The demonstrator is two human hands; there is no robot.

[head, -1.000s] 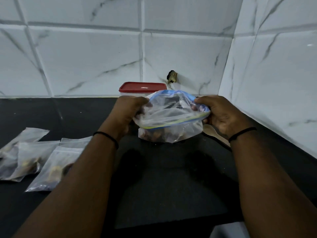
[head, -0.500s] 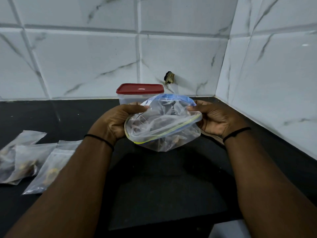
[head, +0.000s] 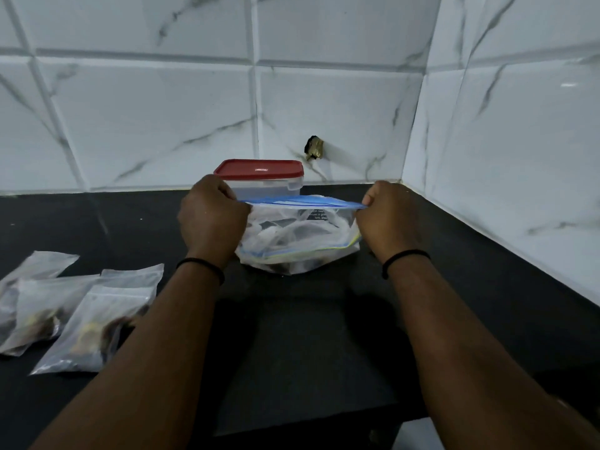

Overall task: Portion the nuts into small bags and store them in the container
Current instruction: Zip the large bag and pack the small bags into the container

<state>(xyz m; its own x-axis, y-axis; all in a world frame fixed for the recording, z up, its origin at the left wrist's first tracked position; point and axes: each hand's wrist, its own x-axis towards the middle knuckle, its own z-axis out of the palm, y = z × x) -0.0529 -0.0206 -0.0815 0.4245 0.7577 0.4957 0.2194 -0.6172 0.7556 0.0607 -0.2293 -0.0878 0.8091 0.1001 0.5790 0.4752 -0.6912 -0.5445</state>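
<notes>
Both hands pinched the zip bag (head: pixel 302 235) by its blue seal: left hand (head: pixel 212 219) on one end, right hand (head: pixel 384 219) on the other, the seal stretched level between them. Left of that bag and nearer lay the filled small bags (head: pixel 94 323). Just behind it stood the red-lidded container (head: pixel 261 178), closer to the left hand.

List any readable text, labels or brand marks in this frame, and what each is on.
No text here can be read.
Red lid of the container: small pale embossed mark, too small and blurred to read.
Large zip bag, held at its top corners by the left hand and right hand: a few lines of dark print near the top, too small to read.
Small bags on the counter: no print visible.
</notes>
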